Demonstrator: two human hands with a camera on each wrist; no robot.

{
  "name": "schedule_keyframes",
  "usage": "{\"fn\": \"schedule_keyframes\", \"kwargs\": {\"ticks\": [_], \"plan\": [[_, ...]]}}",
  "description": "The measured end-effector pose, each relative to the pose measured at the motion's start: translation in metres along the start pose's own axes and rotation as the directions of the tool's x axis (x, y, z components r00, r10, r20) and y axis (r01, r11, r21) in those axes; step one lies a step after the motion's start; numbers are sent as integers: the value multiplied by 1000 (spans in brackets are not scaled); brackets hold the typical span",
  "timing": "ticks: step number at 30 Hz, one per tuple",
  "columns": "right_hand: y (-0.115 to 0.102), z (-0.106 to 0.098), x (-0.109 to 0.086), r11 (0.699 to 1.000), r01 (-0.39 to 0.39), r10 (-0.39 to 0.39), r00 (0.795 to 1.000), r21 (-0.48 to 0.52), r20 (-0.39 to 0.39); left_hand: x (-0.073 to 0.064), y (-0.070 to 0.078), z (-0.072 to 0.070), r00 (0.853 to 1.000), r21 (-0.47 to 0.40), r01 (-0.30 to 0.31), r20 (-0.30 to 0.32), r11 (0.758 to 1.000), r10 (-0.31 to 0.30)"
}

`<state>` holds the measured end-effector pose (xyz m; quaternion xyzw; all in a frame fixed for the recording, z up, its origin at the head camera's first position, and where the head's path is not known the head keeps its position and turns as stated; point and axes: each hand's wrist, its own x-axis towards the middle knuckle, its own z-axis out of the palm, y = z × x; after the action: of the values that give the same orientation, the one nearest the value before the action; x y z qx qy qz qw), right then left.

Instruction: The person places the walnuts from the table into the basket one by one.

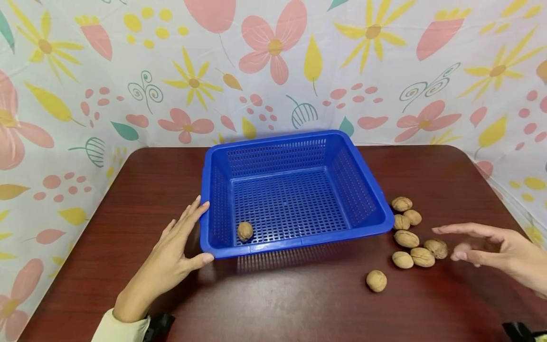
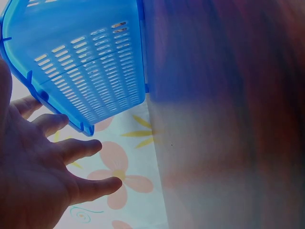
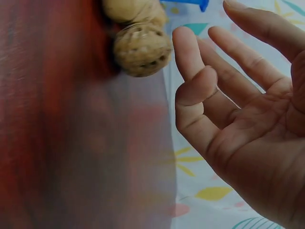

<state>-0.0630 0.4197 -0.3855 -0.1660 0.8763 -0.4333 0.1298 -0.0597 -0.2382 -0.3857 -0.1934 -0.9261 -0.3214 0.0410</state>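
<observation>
A blue plastic basket (image 1: 299,240) with slotted walls stands on the table, one walnut (image 1: 245,231) lying inside near its front left corner. Along the basket's left rim rests my left hand (image 1: 171,256), fingers extended and thumb at the front corner. The left wrist view shows that hand (image 2: 47,157) spread beside the basket's outer wall (image 2: 90,67). To the right of the basket lies a loose group of several walnuts (image 1: 423,257). My right hand (image 1: 500,251) hovers just right of them, fingers loosely bent with nothing in them. In the right wrist view its fingertips are close to a walnut (image 3: 143,50).
One walnut (image 1: 376,280) lies apart, in front of the basket's right corner. The dark reddish-brown table (image 1: 290,304) has rounded far corners. Behind and beside it hangs a white cloth (image 1: 205,57) printed with flowers and leaves.
</observation>
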Motion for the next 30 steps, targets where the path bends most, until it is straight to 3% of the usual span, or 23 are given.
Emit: {"fn": "schedule_keyframes", "kwargs": {"ticks": [6,10,18,30], "plan": [[6,2,3,995,31,-38,996,90,76,0,0,-1,1000,-4,-2,-5,1000,2],[9,5,5,992,-6,-10,992,124,125,0,0,-1,1000,-7,-1,-2,1000,1],[17,6,4,981,-23,-6,989,192,146,0,2,0,1000,-5,9,5,1000,-9],[20,16,5,996,-71,69,996,45,61,0,2,0,1000,-4,14,10,1000,-14]]}}
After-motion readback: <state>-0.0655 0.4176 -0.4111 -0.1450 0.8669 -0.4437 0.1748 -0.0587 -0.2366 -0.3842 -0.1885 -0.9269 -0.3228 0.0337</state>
